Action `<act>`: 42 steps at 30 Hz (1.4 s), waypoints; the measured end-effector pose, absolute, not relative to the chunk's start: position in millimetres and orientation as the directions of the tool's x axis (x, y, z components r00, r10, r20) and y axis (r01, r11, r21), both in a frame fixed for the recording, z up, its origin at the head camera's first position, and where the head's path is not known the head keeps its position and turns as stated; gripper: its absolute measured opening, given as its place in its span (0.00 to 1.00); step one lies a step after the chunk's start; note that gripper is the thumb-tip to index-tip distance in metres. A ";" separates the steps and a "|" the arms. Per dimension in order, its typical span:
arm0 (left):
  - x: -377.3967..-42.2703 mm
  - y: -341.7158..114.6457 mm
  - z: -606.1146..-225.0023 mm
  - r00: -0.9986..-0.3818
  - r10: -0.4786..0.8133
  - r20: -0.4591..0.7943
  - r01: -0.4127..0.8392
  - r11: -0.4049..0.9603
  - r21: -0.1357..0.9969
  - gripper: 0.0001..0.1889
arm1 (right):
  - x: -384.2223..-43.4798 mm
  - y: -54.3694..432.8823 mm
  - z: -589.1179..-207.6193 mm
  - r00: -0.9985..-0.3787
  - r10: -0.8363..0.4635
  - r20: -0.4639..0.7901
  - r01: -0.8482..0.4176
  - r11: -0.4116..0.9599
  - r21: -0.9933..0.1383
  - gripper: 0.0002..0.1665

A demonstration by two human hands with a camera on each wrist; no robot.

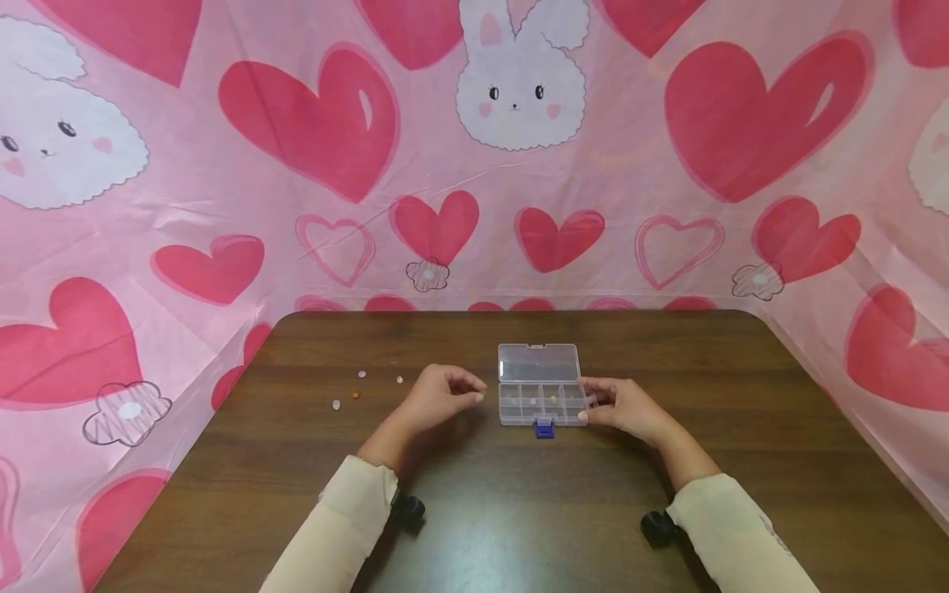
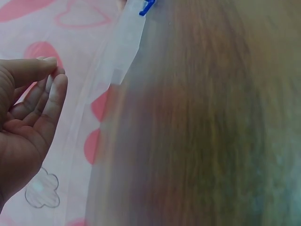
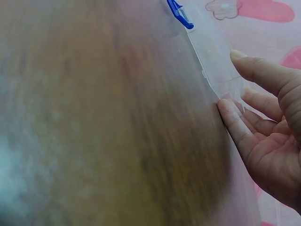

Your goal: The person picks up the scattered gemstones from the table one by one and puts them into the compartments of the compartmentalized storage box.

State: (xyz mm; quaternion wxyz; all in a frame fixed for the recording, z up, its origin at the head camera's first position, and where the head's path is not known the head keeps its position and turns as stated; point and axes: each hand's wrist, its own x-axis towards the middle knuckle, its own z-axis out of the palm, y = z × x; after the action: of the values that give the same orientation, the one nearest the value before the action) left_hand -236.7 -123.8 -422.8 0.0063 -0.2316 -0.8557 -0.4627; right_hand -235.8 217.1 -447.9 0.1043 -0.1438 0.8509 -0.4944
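A clear plastic compartment box (image 1: 510, 414) stands on the table with its lid (image 1: 538, 364) raised at the back and a blue latch (image 1: 544, 429) at the front. Inside lie a yellow bead (image 1: 553, 399) and a whitish bead (image 1: 532, 401). My right hand (image 1: 623, 405) grips the box's right end, thumb at the front corner and fingers along the side. Just left of the box hovers my left hand (image 1: 442, 394), its thumb and index fingertips close together in the left wrist view; whether something small sits between them I cannot tell.
Left of the left hand, several small beads lie on the wooden table (image 1: 519, 511): an orange bead (image 1: 356, 395), a whitish bead (image 1: 336, 405), a pinkish bead (image 1: 362, 374) and a pale bead (image 1: 399, 380). Behind the table hangs a pink heart-and-rabbit cloth (image 1: 460, 173).
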 end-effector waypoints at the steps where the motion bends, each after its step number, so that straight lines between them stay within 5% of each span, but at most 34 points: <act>1: -237.2 -121.3 -422.9 -0.887 0.396 0.235 0.414 0.460 0.786 0.04 | -235.5 217.4 -448.0 -0.937 -0.348 -0.034 -0.143 0.471 -0.870 0.39; 42: -261.2 -48.7 -421.7 -0.855 0.495 0.153 0.403 0.450 0.797 0.05 | -236.8 218.6 -450.6 -0.939 -0.342 -0.038 -0.143 0.487 -0.862 0.39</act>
State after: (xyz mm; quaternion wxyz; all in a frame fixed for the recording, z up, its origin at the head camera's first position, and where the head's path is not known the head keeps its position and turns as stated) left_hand -261.2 -48.7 -421.7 -0.0506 -0.2641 -0.8498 -0.4533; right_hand -236.8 218.6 -450.6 0.1025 -0.1417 0.8561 -0.4862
